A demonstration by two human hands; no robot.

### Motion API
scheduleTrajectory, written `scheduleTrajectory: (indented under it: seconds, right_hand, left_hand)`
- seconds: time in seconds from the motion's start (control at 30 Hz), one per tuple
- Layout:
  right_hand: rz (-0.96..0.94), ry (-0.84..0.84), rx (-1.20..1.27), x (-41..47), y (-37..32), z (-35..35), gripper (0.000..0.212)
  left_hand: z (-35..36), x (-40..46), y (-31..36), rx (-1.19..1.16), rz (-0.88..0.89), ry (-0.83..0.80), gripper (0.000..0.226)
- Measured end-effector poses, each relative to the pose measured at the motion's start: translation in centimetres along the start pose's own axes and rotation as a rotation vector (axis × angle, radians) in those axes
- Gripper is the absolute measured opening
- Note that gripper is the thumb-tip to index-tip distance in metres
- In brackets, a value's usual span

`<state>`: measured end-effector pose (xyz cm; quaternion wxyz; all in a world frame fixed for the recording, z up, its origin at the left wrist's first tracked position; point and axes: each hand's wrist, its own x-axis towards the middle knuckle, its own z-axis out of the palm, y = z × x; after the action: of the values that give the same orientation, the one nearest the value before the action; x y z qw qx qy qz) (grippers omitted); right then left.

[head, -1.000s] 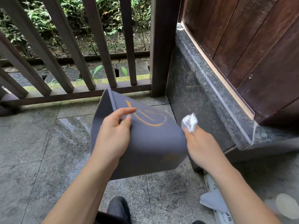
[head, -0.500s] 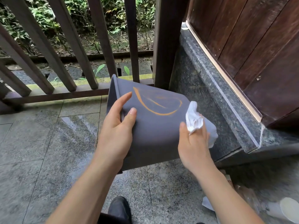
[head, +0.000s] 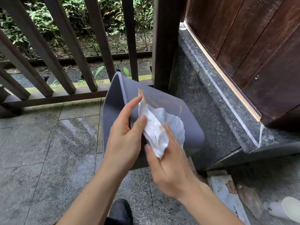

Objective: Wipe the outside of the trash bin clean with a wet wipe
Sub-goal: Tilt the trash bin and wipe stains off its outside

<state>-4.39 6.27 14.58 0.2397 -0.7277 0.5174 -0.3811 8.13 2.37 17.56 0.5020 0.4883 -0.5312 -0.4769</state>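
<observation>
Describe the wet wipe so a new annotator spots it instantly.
Start at the wooden railing; just below it the grey trash bin is held tilted. The wet wipe is the crumpled white sheet on the bin's side, gripped by the right hand, the only white thing there, faintly orange-stained.

- We find the trash bin (head: 186,127) tipped on its side above the tiled floor (head: 40,151), its open rim to the left, in front of the railing (head: 65,62).
- Our left hand (head: 125,138) sits at the bin's rim; our right hand (head: 170,172) is just beside it, nearer us.
- The wet wipe (head: 155,127) lies against the bin's upturned side, between both hands.
- A stone ledge (head: 219,95) runs along the right, with a wooden door (head: 251,46) above it.
- A wipe packet (head: 227,195) lies on the floor at lower right, below the ledge.
- Our shoe (head: 121,210) is on the floor near the bottom edge.
</observation>
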Motion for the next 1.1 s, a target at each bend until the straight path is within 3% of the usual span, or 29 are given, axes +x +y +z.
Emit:
scheduleTrajectory:
  seconds: [0.17, 0.3, 0.47, 0.6, 0.67, 0.8, 0.9, 1.1]
  right_hand:
    - [-0.014, -0.020, -0.049, 0.0, 1.3, -0.9, 0.059]
    - [0.073, 0.119, -0.078, 0.6, 2.7, -2.5, 0.055]
    - [0.373, 0.194, -0.089, 0.9, 5.4, -4.6, 0.059]
    - [0.466, 0.203, -0.114, 0.8, 5.2, -4.3, 0.063]
    - [0.426, 0.186, -0.105, 0.8, 4.3, -3.6, 0.063]
    - [0.174, 0.210, -0.075, 0.5, 1.5, -1.5, 0.054]
    - [0.014, 0.094, -0.032, 0.4, -0.1, 0.0, 0.055]
    - [-0.084, 0.051, -0.031, 0.3, 1.7, -1.4, 0.055]
  left_hand:
    - [0.4, -0.1, 0.4, -0.049, 0.014, -0.005, 0.049]
    - [0.5, 0.0, 0.9, -0.088, 0.038, 0.026, 0.046]
    - [0.8, 0.0, 1.2, -0.110, 0.061, 0.051, 0.044]
    - [1.1, -0.2, 1.4, -0.105, 0.068, 0.044, 0.051]
    - [1.2, -0.4, 1.3, -0.117, 0.053, 0.038, 0.053]
    - [1.5, -0.4, 1.2, -0.099, 0.051, 0.039, 0.054]
    - [1.6, -0.4, 1.1, -0.087, 0.043, 0.056, 0.052]
    - [1.4, -0.5, 1.4, -0.112, 0.022, 0.069, 0.051]
